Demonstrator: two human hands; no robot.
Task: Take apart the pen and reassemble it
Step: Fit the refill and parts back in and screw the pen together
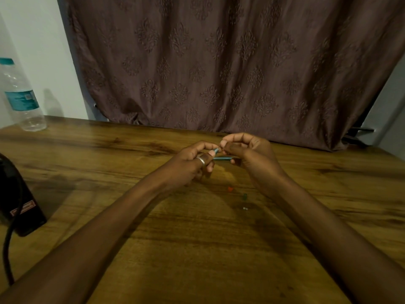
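Both hands raised, fingertips pinched together

Most of the pen hides inside the left hand; the right hand covers its tip. Lower centre, three tiny bits stay unidentifiable. The left edge crops the bottle and black box

Bottle far left on table — curtain behind.

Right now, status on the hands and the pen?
Left hand pinching blue pen piece; right hand closed at its tip. Another blue piece below, between hands. Small red bit, green bit loose on table.
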